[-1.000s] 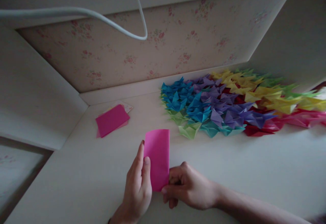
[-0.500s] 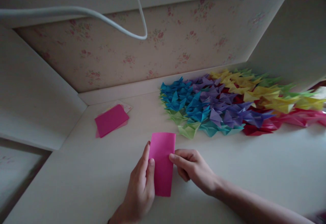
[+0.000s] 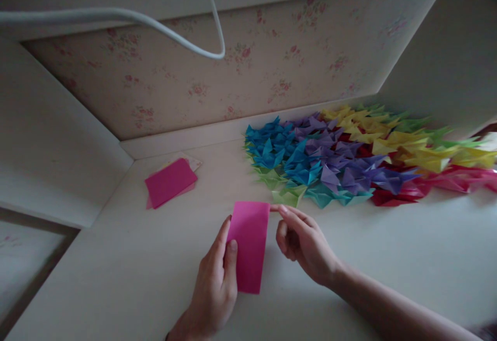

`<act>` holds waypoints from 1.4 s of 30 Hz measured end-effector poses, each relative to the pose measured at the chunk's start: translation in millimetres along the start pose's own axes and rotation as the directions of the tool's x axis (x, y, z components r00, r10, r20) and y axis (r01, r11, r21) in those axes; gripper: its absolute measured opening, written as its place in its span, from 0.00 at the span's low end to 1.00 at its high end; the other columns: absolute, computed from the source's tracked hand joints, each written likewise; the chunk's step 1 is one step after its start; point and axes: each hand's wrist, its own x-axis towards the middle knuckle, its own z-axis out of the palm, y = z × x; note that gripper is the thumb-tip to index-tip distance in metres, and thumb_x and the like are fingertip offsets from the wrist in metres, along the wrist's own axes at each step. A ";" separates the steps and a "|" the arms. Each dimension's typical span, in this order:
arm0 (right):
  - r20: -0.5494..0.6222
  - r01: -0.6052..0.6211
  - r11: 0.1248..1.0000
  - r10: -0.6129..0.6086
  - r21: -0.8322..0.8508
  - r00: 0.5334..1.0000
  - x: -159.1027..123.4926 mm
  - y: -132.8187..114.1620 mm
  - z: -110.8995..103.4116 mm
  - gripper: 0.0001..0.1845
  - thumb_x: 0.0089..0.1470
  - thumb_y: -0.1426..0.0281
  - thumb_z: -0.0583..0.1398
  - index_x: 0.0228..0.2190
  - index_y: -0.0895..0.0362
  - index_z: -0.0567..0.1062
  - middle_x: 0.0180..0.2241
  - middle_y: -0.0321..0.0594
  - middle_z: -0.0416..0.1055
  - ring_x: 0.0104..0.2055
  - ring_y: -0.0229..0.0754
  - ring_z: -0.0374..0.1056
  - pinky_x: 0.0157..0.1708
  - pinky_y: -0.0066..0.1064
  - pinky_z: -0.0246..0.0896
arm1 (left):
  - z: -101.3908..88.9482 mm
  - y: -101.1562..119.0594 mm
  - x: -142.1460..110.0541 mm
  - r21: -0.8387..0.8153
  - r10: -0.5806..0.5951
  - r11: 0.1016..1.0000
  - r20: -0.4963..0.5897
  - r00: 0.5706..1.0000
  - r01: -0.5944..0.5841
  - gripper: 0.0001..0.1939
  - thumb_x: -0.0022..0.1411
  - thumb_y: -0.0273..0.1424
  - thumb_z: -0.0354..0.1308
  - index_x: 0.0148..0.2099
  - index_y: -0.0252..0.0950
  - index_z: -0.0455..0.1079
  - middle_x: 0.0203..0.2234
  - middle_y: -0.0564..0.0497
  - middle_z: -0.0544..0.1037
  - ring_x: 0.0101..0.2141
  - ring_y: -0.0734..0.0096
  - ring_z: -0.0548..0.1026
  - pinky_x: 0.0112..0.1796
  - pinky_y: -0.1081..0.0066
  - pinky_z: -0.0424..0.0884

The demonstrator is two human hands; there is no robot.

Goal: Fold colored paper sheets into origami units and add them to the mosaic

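Head view, from the left: on the white counter (image 3: 135,268), toward the far side, we see a small stack of magenta paper (image 3: 171,183), askew on paler pieces. A white cable (image 3: 171,31) bends across the flowered wallpaper (image 3: 174,79) beyond it. Nearer, our left hand (image 3: 215,279) pinches the left edge of an upright pink rectangle of paper (image 3: 250,248), thumb in front and fingers behind. At its far right corner our right hand (image 3: 305,240) reaches in with the index finger; the thumb lies by that finger, the others curl in — we cannot tell whether anything is pinched there. To the right, toward the wall, folded paper shapes crowd together: blue ones (image 3: 267,147), light green ones (image 3: 289,195) and teal ones (image 3: 330,196) nearer us, then purple ones (image 3: 334,160), red ones (image 3: 399,196), yellow ones (image 3: 411,147) and, at the right, pink ones (image 3: 466,178).
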 end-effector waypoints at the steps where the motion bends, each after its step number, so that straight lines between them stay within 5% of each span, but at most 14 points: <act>1: 0.073 -0.052 0.999 0.052 -0.014 0.996 -1.8 1.5 1.7 0.21 0.59 0.52 0.61 0.36 0.59 0.75 0.13 0.32 0.69 0.12 0.32 0.56 0.12 0.21 0.47 | -0.7 0.6 0.2 -0.005 -0.042 0.999 -0.028 0.999 0.042 0.21 0.72 0.33 0.48 0.63 0.33 0.63 0.56 0.37 0.76 0.55 0.56 0.76 0.51 0.62 0.76; 6: 0.260 -0.115 0.984 0.148 -0.139 0.954 -7.4 6.8 8.2 0.26 0.58 0.50 0.61 0.31 0.62 0.78 0.26 0.44 0.79 0.18 0.35 0.70 0.20 0.23 0.63 | -6.7 6.3 3.0 -0.100 -0.140 0.986 -0.028 0.990 0.136 0.13 0.72 0.35 0.49 0.53 0.35 0.68 0.40 0.42 0.82 0.37 0.62 0.82 0.33 0.70 0.78; 12: 0.221 0.062 0.973 -0.011 -0.221 0.975 -8.1 -1.2 3.4 0.22 0.57 0.51 0.63 0.38 0.59 0.81 0.25 0.39 0.76 0.26 0.38 0.74 0.28 0.26 0.69 | -15.7 9.3 8.9 -0.028 0.160 0.986 -0.090 0.983 -0.163 0.08 0.67 0.26 0.53 0.45 0.40 0.72 0.43 0.46 0.73 0.47 0.61 0.74 0.47 0.64 0.73; 16: 0.226 0.170 0.951 -0.112 -0.257 0.968 -9.5 1.3 1.0 0.21 0.59 0.53 0.62 0.38 0.59 0.81 0.27 0.40 0.77 0.27 0.38 0.74 0.27 0.26 0.69 | -17.0 14.6 7.1 -0.097 0.094 0.990 -0.056 0.994 -0.099 0.06 0.66 0.29 0.56 0.41 0.40 0.75 0.34 0.49 0.69 0.32 0.68 0.72 0.23 0.77 0.69; 19: 0.210 0.225 0.928 -0.167 -0.296 0.963 -10.1 5.7 -0.6 0.21 0.60 0.54 0.61 0.36 0.59 0.81 0.27 0.42 0.77 0.28 0.39 0.74 0.27 0.27 0.69 | -16.9 21.8 5.4 -0.237 -0.022 0.971 0.019 1.000 0.026 0.09 0.67 0.33 0.56 0.36 0.39 0.76 0.29 0.51 0.66 0.26 0.71 0.67 0.16 0.79 0.60; 23: 0.162 0.275 0.893 -0.231 -0.357 0.959 -11.1 8.0 -3.1 0.19 0.62 0.56 0.60 0.32 0.59 0.80 0.28 0.42 0.78 0.29 0.40 0.72 0.29 0.29 0.68 | -19.8 28.5 8.3 -0.348 -0.093 0.925 0.174 0.980 0.149 0.11 0.67 0.38 0.56 0.38 0.40 0.77 0.33 0.48 0.70 0.31 0.68 0.70 0.17 0.79 0.60; 28: 0.106 0.287 0.879 -0.267 -0.381 0.958 -11.9 7.7 -5.0 0.17 0.60 0.57 0.63 0.30 0.58 0.77 0.27 0.39 0.75 0.30 0.40 0.70 0.31 0.29 0.65 | -22.9 30.5 14.1 -0.315 -0.060 0.934 0.327 0.943 0.168 0.12 0.68 0.36 0.55 0.36 0.38 0.77 0.36 0.46 0.72 0.39 0.62 0.73 0.29 0.75 0.72; 35: 0.098 0.298 0.835 -0.286 -0.462 0.953 -11.9 6.1 -3.0 0.15 0.57 0.59 0.65 0.27 0.58 0.76 0.24 0.38 0.74 0.27 0.39 0.67 0.28 0.28 0.62 | -18.1 21.3 11.6 -0.345 -0.136 0.929 0.026 0.990 0.136 0.09 0.63 0.36 0.61 0.42 0.38 0.76 0.48 0.43 0.72 0.48 0.58 0.75 0.43 0.68 0.77; 38: 0.105 0.316 0.823 -0.303 -0.473 0.947 -12.3 7.2 -1.3 0.14 0.56 0.60 0.65 0.27 0.57 0.76 0.24 0.38 0.73 0.27 0.39 0.67 0.27 0.28 0.62 | -16.7 15.9 11.3 -0.371 -0.164 0.912 0.058 0.985 0.174 0.12 0.64 0.36 0.61 0.48 0.39 0.74 0.51 0.42 0.75 0.48 0.58 0.77 0.43 0.68 0.78; 42: 0.100 0.328 0.809 -0.321 -0.488 0.942 -12.1 11.9 -1.1 0.11 0.56 0.61 0.66 0.31 0.56 0.77 0.27 0.38 0.74 0.28 0.39 0.69 0.27 0.28 0.64 | -16.0 14.1 12.0 -0.337 -0.177 0.916 0.145 0.973 0.217 0.15 0.66 0.35 0.60 0.53 0.39 0.74 0.40 0.46 0.83 0.38 0.63 0.82 0.38 0.70 0.80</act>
